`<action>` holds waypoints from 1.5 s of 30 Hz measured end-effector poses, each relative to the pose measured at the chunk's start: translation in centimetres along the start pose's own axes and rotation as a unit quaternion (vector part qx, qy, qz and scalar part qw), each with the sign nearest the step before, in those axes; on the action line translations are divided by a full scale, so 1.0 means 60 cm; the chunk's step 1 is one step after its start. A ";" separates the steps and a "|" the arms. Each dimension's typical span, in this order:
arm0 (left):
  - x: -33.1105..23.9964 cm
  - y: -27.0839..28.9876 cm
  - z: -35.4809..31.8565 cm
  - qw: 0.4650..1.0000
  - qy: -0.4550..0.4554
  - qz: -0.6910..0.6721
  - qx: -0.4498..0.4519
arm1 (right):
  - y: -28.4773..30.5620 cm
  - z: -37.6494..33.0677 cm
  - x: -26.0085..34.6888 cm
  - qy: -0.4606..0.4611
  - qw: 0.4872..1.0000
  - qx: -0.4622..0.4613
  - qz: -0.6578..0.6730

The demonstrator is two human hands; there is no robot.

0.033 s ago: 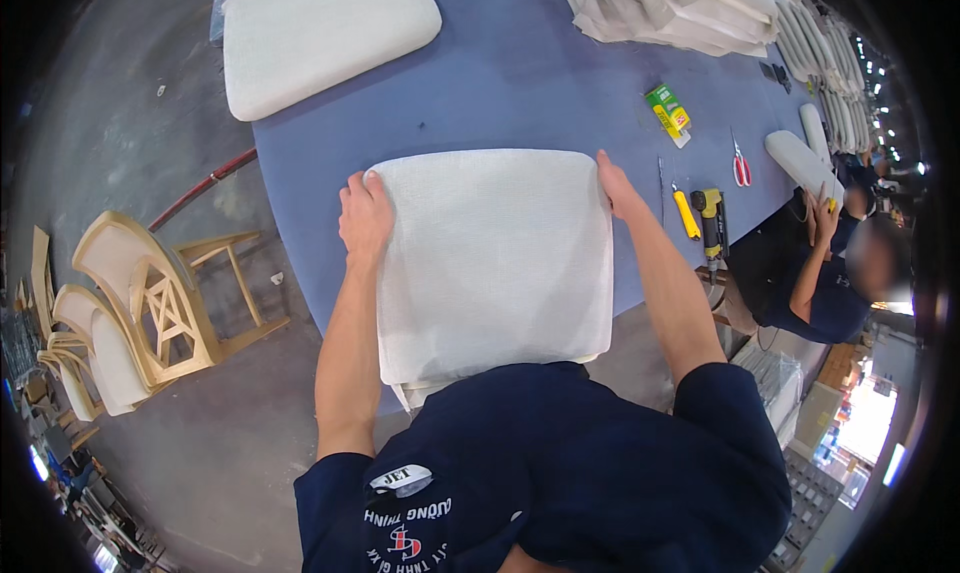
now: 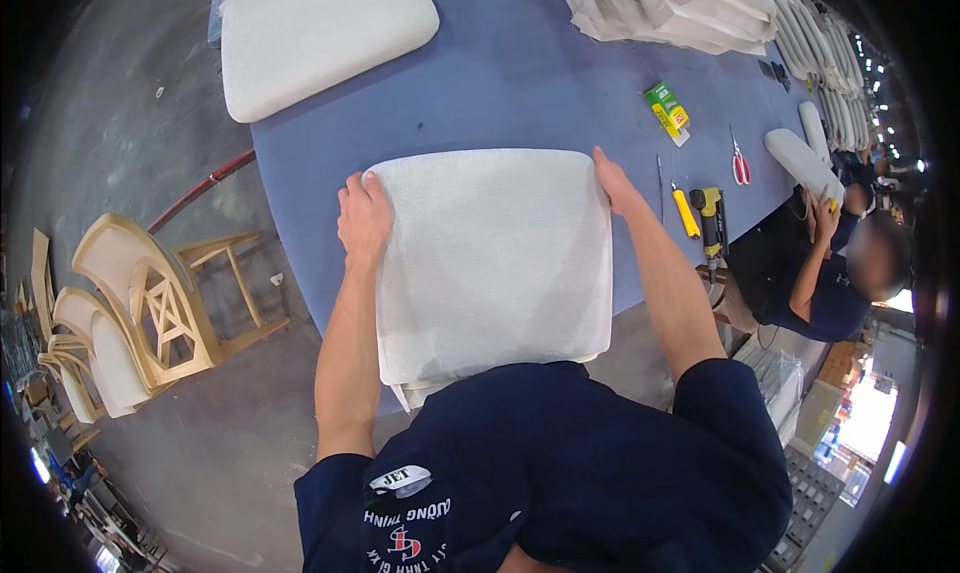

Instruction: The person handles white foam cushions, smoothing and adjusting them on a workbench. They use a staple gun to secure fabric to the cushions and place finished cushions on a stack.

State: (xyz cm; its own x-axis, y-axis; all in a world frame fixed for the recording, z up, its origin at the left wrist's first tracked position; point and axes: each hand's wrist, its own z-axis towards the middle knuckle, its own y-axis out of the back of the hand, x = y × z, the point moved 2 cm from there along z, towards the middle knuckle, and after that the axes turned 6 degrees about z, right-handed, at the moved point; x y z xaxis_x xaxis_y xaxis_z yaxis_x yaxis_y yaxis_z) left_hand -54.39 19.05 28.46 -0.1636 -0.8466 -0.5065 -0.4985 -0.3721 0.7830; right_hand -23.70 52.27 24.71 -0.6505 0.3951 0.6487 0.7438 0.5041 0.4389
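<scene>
A white fabric-covered chair seat cushion (image 2: 495, 258) lies at the near edge of the blue table, its near side against my shirt. My left hand (image 2: 364, 216) is closed around its far left corner, the thumb on top. At the far right corner, my right hand (image 2: 614, 185) grips the side, with the thumb along the edge and the other fingers hidden. A strip of loose fabric hangs from the near left corner. Another white cushion (image 2: 325, 38) rests at the table's far left.
Right of my right hand lie a yellow-handled tool (image 2: 686, 215), a yellow-black pneumatic stapler (image 2: 711, 223), red-handled scissors (image 2: 740, 163) and a green-yellow box (image 2: 667, 113). Fabric covers (image 2: 680, 13) are piled behind. A co-worker (image 2: 835, 283) holds a pad at right. Wooden chairs (image 2: 150, 303) stand left.
</scene>
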 end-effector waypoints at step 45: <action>0.054 0.003 -0.069 0.999 -0.014 -0.043 -0.007 | 0.004 -0.180 -0.179 0.218 0.948 -0.132 -0.192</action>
State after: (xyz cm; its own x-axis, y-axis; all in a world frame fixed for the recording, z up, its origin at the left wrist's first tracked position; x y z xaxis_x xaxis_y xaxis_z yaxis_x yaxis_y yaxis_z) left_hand -51.49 14.67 28.46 -0.1445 -0.8007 -0.5814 -0.5000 -0.4480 0.7412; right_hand -14.85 39.84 24.55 -0.7985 -0.1618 0.5799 0.5154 0.3140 0.7973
